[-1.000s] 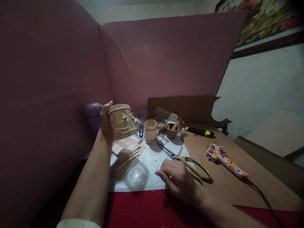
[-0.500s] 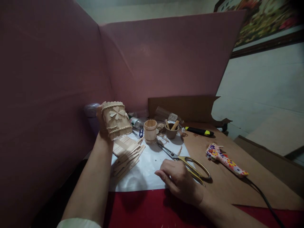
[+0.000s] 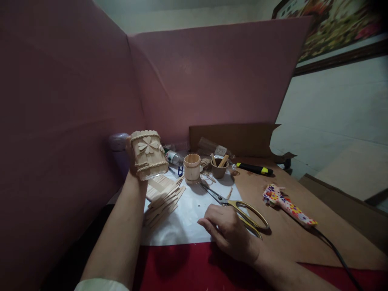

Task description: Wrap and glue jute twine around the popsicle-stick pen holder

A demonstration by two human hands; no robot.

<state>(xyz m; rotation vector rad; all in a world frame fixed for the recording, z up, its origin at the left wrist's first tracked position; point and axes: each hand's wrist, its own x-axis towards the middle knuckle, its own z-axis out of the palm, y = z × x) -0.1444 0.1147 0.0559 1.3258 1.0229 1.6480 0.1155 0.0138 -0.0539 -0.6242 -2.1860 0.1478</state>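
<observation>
My left hand (image 3: 130,155) is closed around a pot holder made of craft sticks (image 3: 148,157), raised and tilted at the left. Twine rings its top and lower part, and a petal-shaped wooden flower faces me. Most of the fingers are hidden behind it. My right hand (image 3: 226,226) rests with curled fingers at the white sheet's front edge; nothing shows in it. Just beyond it lie gold-handled scissors (image 3: 232,201). Below the raised holder are fanned-out craft sticks (image 3: 165,198). A smaller craft-stick cup (image 3: 192,167) stands upright on the white sheet (image 3: 188,222).
A brown pot (image 3: 219,169) with wooden pieces stands near plastic bottles (image 3: 212,146). A yellow-black utility knife (image 3: 254,168) and a flower-patterned glue gun (image 3: 287,205) with its cord lie on the brown board (image 3: 281,242). Pink panels (image 3: 212,81) enclose the back and left.
The held pot holder has turned slightly toward upright, and my left forearm has shifted a little to the right. My right hand has stayed in place.
</observation>
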